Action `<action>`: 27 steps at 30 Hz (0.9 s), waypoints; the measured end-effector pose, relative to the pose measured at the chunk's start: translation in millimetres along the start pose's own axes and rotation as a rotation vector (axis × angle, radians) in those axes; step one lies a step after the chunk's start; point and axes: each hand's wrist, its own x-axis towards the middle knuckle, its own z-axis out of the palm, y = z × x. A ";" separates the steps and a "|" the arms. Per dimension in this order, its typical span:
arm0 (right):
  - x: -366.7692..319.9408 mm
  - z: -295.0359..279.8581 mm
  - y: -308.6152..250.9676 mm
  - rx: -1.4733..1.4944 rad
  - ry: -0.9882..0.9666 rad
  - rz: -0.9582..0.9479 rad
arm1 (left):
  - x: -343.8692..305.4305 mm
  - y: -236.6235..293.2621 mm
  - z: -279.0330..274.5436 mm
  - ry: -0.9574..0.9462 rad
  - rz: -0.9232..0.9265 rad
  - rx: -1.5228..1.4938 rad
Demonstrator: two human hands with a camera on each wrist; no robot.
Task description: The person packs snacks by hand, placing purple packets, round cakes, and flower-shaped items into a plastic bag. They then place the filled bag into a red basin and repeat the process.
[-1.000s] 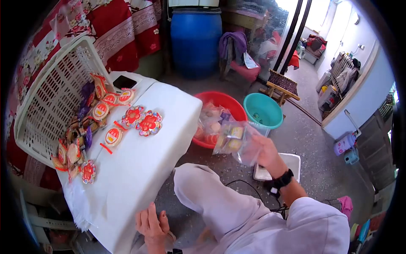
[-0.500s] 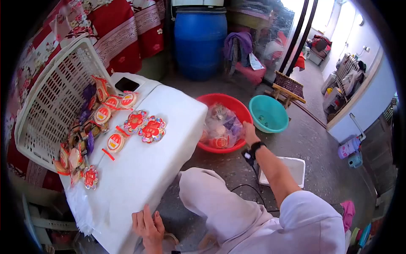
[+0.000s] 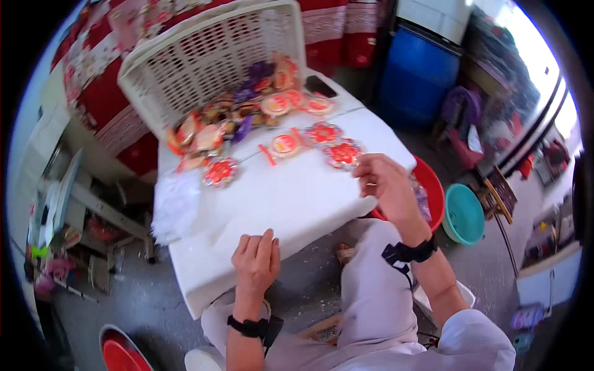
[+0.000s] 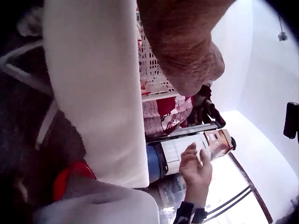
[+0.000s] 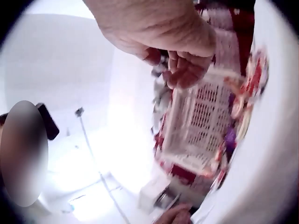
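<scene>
My right hand point(image 3: 387, 188) hangs over the right end of the white-covered table point(image 3: 291, 198), fingers loosely bent and holding nothing. Closest to it lies a red flower-shaped packet point(image 3: 344, 154), with a second flower packet point(image 3: 322, 133) beside that one. A round wrapped cake point(image 3: 284, 145) with red twisted ends lies just left of them. My left hand point(image 3: 255, 263) is at the table's near edge, empty, with its fingers slightly bent. A third flower packet point(image 3: 220, 172) is farther left, in front of the tipped white basket point(image 3: 139, 77) with its spill of wrapped sweets.
A stack of clear plastic bags point(image 3: 175, 207) lies at the table's left end. Right of the table, a red basin point(image 3: 437, 191) holds bagged items, with a teal basin point(image 3: 465, 232) next to it. A blue barrel point(image 3: 417, 80) stands behind. A phone point(image 3: 322, 83) lies beside the basket.
The right hand let go of a clear bag of small packets at the red basin, then came back left over the table, empty. The head view has turned left. The left hand stays near the table's edge.
</scene>
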 end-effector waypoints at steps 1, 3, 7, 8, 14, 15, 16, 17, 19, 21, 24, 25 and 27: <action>3.4 33.1 -2.0 -0.066 -0.045 0.069 | -0.1 -3.6 -0.9 0.030 -0.017 0.001; 15.3 82.0 17.0 -0.092 -0.197 0.160 | -1.1 -12.5 -2.6 0.067 -0.059 0.032; 44.6 151.4 88.4 -0.509 -0.432 -0.045 | -1.6 -30.0 -16.1 0.204 -0.180 0.097; 48.1 163.9 111.2 -0.594 -0.473 -0.190 | -2.5 -35.5 -19.8 0.280 -0.224 0.104; 47.6 222.0 162.5 -1.187 -0.501 -0.694 | -9.6 -53.1 -42.4 0.407 -0.339 0.166; 51.9 223.8 161.3 -1.225 -0.577 -0.626 | -9.3 -52.6 -43.2 0.384 -0.332 0.185; 54.5 224.2 160.2 -1.262 -0.654 -0.554 | -9.7 -51.0 -43.8 0.360 -0.327 0.203; 55.4 222.0 158.5 -1.264 -0.659 -0.553 | -8.9 -49.6 -44.2 0.362 -0.332 0.202; 54.8 212.2 148.5 -1.292 -0.668 -0.608 | -4.7 -48.2 -44.6 0.286 -0.334 0.304; 47.3 197.4 131.4 -1.359 -0.681 -0.629 | -6.8 -45.7 -42.5 0.147 -0.332 0.326; 37.3 165.0 122.1 -1.455 -0.675 -0.665 | -13.2 -41.2 -28.7 -0.051 -0.304 0.310; 33.1 154.1 120.0 -1.384 -0.657 -0.701 | -16.8 -38.9 -22.9 -0.110 -0.301 0.266; 27.7 137.3 118.7 -1.310 -0.623 -0.733 | -15.5 -32.2 -14.5 -0.171 -0.302 0.194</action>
